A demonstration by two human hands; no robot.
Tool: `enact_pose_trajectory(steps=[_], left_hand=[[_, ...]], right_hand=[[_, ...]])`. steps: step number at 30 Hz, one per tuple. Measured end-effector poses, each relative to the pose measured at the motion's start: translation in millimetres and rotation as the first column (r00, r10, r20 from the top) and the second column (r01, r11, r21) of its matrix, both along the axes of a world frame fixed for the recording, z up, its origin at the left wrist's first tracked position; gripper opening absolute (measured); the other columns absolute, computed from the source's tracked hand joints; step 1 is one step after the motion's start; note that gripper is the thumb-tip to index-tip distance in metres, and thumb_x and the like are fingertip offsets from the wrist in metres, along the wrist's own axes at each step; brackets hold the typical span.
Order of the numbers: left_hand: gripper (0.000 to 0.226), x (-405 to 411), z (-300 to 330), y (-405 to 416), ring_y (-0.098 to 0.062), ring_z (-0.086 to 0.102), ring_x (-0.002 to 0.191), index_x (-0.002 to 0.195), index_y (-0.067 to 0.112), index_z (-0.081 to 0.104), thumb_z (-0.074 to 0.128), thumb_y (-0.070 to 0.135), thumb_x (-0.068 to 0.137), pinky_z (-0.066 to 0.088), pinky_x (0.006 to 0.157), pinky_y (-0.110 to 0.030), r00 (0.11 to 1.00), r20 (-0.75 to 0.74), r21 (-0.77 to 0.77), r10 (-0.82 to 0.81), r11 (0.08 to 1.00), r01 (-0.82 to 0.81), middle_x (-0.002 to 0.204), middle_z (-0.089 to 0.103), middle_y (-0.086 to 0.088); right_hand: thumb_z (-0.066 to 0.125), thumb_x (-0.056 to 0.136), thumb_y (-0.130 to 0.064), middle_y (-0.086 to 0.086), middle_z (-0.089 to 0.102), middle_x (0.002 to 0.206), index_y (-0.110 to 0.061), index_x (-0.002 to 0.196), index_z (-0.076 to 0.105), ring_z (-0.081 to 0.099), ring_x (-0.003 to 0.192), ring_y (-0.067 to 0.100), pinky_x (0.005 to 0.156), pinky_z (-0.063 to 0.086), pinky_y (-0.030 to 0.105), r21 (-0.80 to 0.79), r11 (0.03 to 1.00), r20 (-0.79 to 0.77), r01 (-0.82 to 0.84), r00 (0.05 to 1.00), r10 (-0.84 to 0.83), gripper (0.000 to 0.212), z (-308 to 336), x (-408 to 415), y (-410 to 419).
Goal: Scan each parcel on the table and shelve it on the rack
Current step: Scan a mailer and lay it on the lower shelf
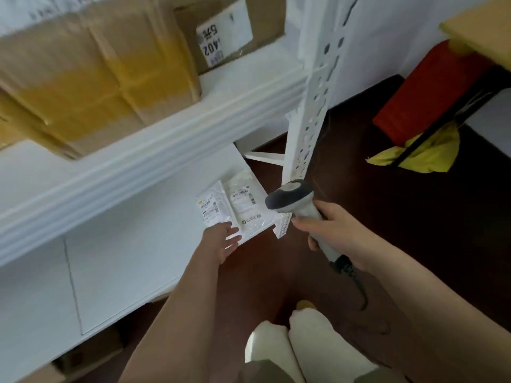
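Two flat white plastic parcels lie side by side at the right end of the lower rack shelf [132, 239]: the left parcel [211, 207] and the right parcel [246, 203], both with printed labels facing up. My left hand [222, 239] reaches over the shelf's front edge with straight fingers, its fingertips at the near edge of the left parcel. My right hand [329, 230] grips the handle of a grey and white barcode scanner [293, 201], whose head points toward the parcels from the right.
The white rack upright [312, 111] stands just behind the scanner. On the upper shelf [171, 139] sit a large taped cardboard box [91, 76] and a smaller labelled box [224, 31]. A red object [423, 89] and yellow cloth [425, 156] lie at right on the dark floor.
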State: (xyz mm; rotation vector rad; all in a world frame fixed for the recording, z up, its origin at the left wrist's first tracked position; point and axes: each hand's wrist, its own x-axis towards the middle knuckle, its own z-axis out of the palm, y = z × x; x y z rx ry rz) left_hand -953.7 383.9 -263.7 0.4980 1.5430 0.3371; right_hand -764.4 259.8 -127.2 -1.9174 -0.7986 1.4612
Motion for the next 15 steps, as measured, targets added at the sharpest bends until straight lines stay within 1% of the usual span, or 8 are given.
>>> enact_pose_trajectory(steps=[2, 6, 7, 9, 11, 12, 15], left_hand=[[0.025, 24.2, 38.7, -10.9, -0.030, 0.065, 0.100, 0.122, 0.006, 0.058, 0.047, 0.008, 0.100, 0.052, 0.096, -0.040, 0.997, 0.005, 0.013, -0.073, 0.997, 0.073, 0.101, 0.067, -0.008], [0.024, 76.0, 111.2, -37.0, -0.029, 0.067, 0.103, 0.122, 0.007, 0.059, 0.050, 0.012, 0.100, 0.056, 0.081, -0.034, 0.976, 0.040, 0.023, -0.215, 0.977, 0.214, 0.109, 0.068, -0.010], [0.024, 88.9, 127.4, -44.7, -0.029, 0.066, 0.102, 0.122, 0.006, 0.058, 0.051, 0.012, 0.100, 0.055, 0.080, -0.033, 0.962, 0.057, 0.034, -0.265, 0.964, 0.264, 0.108, 0.068, -0.010], [0.024, 116.6, 158.8, -61.4, -0.029, 0.065, 0.103, 0.121, 0.005, 0.058, 0.052, 0.013, 0.100, 0.055, 0.085, -0.035, 0.916, 0.104, 0.065, -0.387, 0.922, 0.382, 0.109, 0.067, -0.011], [0.023, 145.6, 185.8, -80.0, -0.029, 0.066, 0.103, 0.120, 0.004, 0.060, 0.054, 0.013, 0.099, 0.053, 0.091, -0.038, 0.848, 0.119, 0.093, -0.516, 0.856, 0.508, 0.109, 0.068, -0.010], [0.023, 161.1, 196.4, -88.8, -0.028, 0.066, 0.101, 0.120, 0.005, 0.061, 0.055, 0.013, 0.099, 0.053, 0.091, -0.038, 0.814, 0.119, 0.102, -0.569, 0.822, 0.560, 0.109, 0.068, -0.010], [0.022, 214.4, 220.6, -114.4, -0.024, 0.067, 0.094, 0.119, 0.008, 0.062, 0.054, 0.015, 0.100, 0.053, 0.078, -0.033, 0.742, 0.091, 0.130, -0.664, 0.747, 0.652, 0.106, 0.069, -0.008]], right_hand=[[0.062, 0.096, -0.021, 0.002, 0.057, 0.068, -0.014, 0.104, 0.062, 0.053, 0.048, 0.005, 0.047, 0.042, 0.012, 0.003, 0.999, -0.010, 0.042, 0.999, -0.042, 0.012, 35.0, 9.1, -14.6], [0.061, 0.096, -0.021, 0.002, 0.056, 0.067, -0.013, 0.108, 0.062, 0.052, 0.050, 0.007, 0.044, 0.042, 0.013, 0.026, 0.985, -0.015, 0.170, 0.985, -0.169, 0.014, 103.0, 30.5, -51.9], [0.061, 0.096, -0.021, 0.002, 0.056, 0.067, -0.014, 0.107, 0.062, 0.052, 0.049, 0.006, 0.044, 0.042, 0.013, 0.041, 0.978, -0.013, 0.206, 0.979, -0.206, 0.014, 117.0, 35.9, -63.0], [0.061, 0.096, -0.023, 0.001, 0.056, 0.066, -0.014, 0.106, 0.063, 0.053, 0.047, 0.004, 0.044, 0.042, 0.012, 0.085, 0.954, -0.009, 0.287, 0.958, -0.287, 0.013, 141.8, 48.1, -86.5], [0.061, 0.096, -0.022, 0.003, 0.056, 0.065, -0.012, 0.107, 0.063, 0.053, 0.047, 0.005, 0.045, 0.042, 0.014, 0.129, 0.918, -0.015, 0.375, 0.926, -0.377, 0.015, 162.0, 62.1, -113.8], [0.060, 0.096, -0.022, 0.003, 0.056, 0.065, -0.010, 0.107, 0.063, 0.053, 0.047, 0.005, 0.045, 0.042, 0.014, 0.151, 0.896, -0.023, 0.418, 0.908, -0.419, 0.016, 170.9, 70.6, -128.4], [0.061, 0.096, -0.021, 0.002, 0.055, 0.063, -0.010, 0.108, 0.063, 0.053, 0.050, 0.007, 0.048, 0.043, 0.016, 0.206, 0.829, -0.027, 0.519, 0.850, -0.526, 0.016, 194.7, 103.1, -175.6]])
